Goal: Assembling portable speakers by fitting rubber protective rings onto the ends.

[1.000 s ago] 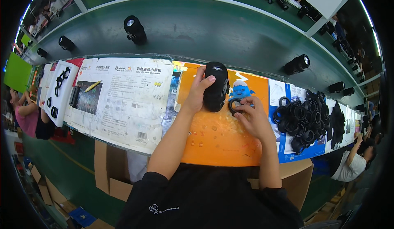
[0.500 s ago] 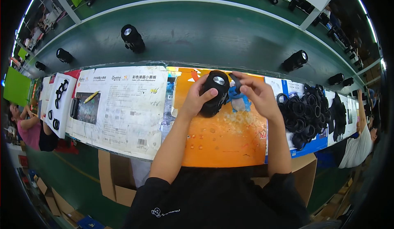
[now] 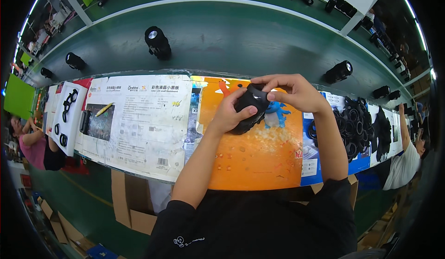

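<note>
Since the previous frame, the right grip (image 3: pixel 300 93) has carried a black ring (image 3: pixel 261 93) to the upper end of the black cylindrical speaker (image 3: pixel 260 113), which now leans further right. At far left, a white tray (image 3: pixel 79 105) sits on the counter (image 3: pixel 255 168). Left grip (image 3: pixel 228 112) is wrapped firmly around the speaker, over the counter's orange section. Right grip is closed, pinching the ring between thumb and fingers. Farther right: a heap of black rings (image 3: pixel 354 127).
</note>
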`<move>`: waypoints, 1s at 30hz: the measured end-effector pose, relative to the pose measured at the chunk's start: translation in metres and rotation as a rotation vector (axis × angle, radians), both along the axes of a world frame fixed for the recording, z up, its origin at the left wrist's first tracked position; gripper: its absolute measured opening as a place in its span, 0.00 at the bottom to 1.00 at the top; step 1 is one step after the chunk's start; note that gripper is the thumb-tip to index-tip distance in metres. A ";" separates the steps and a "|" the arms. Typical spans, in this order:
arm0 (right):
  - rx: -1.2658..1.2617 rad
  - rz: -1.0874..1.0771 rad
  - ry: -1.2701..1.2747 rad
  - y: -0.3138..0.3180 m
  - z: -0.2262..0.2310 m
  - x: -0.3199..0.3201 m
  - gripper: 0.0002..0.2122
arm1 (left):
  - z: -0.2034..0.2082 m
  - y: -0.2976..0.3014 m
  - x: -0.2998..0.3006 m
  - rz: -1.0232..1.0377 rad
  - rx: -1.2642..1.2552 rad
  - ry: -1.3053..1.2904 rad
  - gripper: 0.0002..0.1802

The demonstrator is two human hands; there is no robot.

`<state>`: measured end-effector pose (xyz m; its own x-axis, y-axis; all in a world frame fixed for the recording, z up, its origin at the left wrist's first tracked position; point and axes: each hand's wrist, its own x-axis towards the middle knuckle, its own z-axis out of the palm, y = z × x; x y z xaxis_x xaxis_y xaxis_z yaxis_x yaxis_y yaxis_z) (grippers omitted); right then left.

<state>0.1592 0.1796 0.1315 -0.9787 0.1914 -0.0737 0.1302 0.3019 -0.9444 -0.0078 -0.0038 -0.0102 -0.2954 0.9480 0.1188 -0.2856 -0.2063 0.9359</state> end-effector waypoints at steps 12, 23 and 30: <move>0.366 -0.030 0.131 -0.031 0.007 0.007 0.19 | 0.003 0.000 -0.004 -0.006 0.030 0.063 0.40; 0.518 0.077 0.120 -0.033 0.017 0.006 0.29 | 0.002 -0.001 -0.003 -0.049 0.046 0.005 0.43; 0.684 0.079 0.122 -0.044 0.010 0.004 0.32 | 0.000 -0.002 -0.005 0.006 0.052 -0.014 0.42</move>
